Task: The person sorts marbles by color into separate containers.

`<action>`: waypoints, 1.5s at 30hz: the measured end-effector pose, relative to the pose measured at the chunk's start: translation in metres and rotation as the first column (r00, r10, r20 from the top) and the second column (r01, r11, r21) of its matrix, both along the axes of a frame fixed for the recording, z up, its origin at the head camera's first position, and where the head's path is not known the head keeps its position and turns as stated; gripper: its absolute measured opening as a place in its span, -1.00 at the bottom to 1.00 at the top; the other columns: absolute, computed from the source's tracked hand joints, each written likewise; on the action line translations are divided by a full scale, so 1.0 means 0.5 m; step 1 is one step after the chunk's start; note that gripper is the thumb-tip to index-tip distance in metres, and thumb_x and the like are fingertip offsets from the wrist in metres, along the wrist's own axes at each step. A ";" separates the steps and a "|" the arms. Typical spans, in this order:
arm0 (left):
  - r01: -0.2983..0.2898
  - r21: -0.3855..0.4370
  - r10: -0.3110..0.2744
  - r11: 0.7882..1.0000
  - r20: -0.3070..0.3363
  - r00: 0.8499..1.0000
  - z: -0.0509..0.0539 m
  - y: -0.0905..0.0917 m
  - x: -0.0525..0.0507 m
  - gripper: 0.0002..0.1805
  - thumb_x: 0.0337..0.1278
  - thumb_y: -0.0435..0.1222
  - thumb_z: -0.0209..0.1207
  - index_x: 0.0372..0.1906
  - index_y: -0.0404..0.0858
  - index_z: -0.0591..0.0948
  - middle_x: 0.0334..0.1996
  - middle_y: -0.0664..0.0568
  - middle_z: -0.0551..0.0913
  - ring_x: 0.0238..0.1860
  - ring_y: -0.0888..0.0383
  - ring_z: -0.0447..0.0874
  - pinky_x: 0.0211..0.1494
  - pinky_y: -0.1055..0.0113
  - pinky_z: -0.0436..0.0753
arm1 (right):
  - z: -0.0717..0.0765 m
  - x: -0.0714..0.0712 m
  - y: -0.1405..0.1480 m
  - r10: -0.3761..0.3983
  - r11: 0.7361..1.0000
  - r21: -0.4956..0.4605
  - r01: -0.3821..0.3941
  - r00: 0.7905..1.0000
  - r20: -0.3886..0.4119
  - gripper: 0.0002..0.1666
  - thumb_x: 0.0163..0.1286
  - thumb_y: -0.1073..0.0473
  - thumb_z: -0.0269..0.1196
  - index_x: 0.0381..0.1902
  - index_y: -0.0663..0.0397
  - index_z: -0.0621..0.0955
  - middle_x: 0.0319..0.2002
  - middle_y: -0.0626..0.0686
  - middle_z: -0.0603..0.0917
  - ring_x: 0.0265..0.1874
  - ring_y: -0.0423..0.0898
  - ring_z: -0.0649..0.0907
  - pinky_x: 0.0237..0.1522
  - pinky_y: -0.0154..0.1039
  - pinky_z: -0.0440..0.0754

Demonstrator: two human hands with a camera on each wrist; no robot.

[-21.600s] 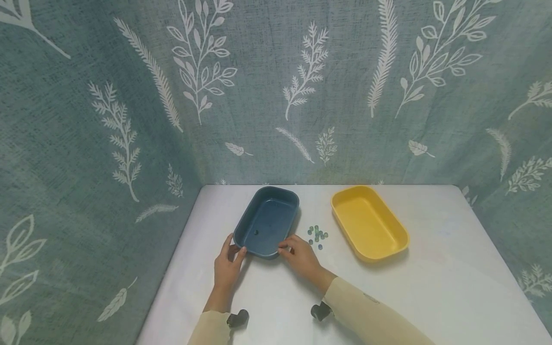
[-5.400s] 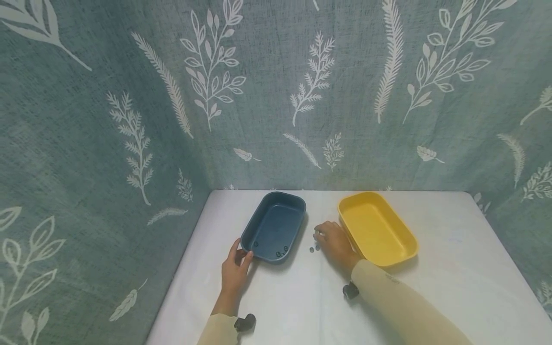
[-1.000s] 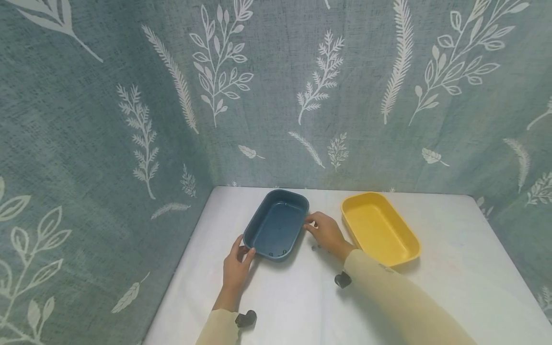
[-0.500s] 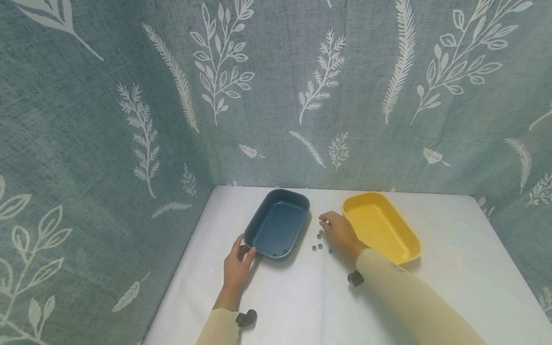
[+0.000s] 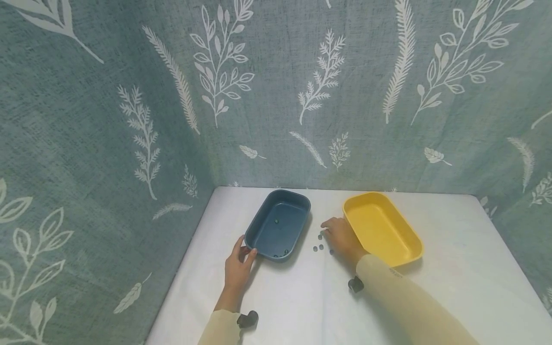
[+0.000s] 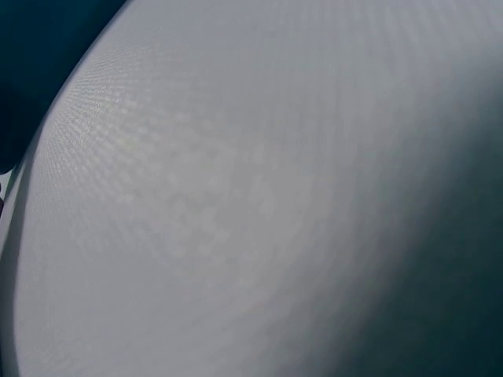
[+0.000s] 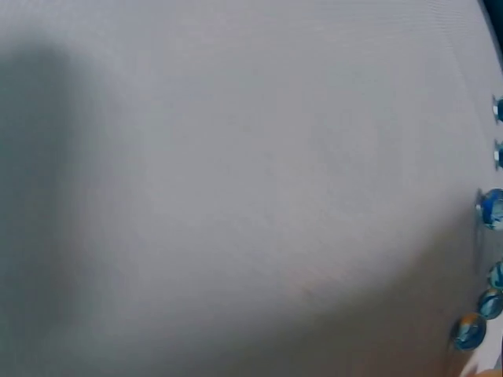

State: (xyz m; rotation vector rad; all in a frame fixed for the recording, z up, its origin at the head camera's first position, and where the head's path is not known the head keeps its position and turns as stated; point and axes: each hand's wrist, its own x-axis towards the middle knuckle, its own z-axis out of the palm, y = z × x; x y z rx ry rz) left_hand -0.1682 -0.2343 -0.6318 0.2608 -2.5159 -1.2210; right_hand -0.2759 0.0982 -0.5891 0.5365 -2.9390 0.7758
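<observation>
A dark blue plastic tray [image 5: 279,232] stands left of centre, with a few glass marbles inside. One greenish marble [image 5: 276,221] lies mid-floor; others are at the near end. My left hand [image 5: 236,269] grips the tray's near left corner, thumb on the near side and fingers along the left. Beside the yellow tray, my right hand [image 5: 342,237] is lowered over a small group of marbles [image 5: 321,247] on the table. Its fingertips are mostly hidden in the head view. The right wrist view catches a fingertip at the bottom corner, close to a marble [image 7: 470,331].
A yellow plastic tray [image 5: 381,230] stands on the right, close to my right forearm. Both trays rest on a white-covered table [image 5: 293,302]. Leaf-patterned green-grey cloth [image 5: 276,96] hangs behind and at the sides.
My right hand has moved from the blue tray's right edge back to the loose marbles and lowered. A marble now shows mid-tray. Over the longer span, the group on the table has shrunk.
</observation>
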 end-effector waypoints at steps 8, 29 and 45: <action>0.011 0.023 -0.010 1.000 -0.011 1.000 0.005 0.002 0.001 -0.27 0.24 0.08 0.21 0.45 -0.03 0.28 -0.01 -0.08 0.68 0.24 -0.16 0.47 0.35 -0.25 0.19 | -0.014 0.006 0.000 -0.019 1.000 0.019 0.019 1.000 -0.005 -0.72 0.46 0.04 0.11 0.03 -0.09 0.63 -0.01 -0.07 0.64 0.09 -0.06 0.55 0.28 -0.03 0.36; 0.004 0.023 -0.004 1.000 -0.001 1.000 0.009 0.009 -0.002 -0.26 0.24 0.08 0.20 0.45 -0.05 0.27 0.01 -0.08 0.67 0.26 -0.13 0.44 0.38 -0.18 0.20 | -0.021 0.008 0.012 -0.094 0.987 0.131 0.090 0.995 0.025 -0.61 0.47 -0.10 0.09 0.13 -0.13 0.61 0.01 -0.08 0.63 0.16 0.00 0.48 0.35 0.10 0.22; 0.014 0.037 -0.014 0.999 0.003 1.000 0.013 0.001 0.004 -0.28 0.25 0.05 0.21 0.44 -0.06 0.28 -0.02 -0.08 0.68 0.23 -0.15 0.47 0.37 -0.21 0.19 | -0.023 0.013 -0.003 -0.077 0.991 0.115 0.071 0.996 0.044 -0.63 0.48 0.02 0.09 0.14 -0.01 0.60 0.04 0.02 0.65 0.14 0.04 0.54 0.31 0.06 0.30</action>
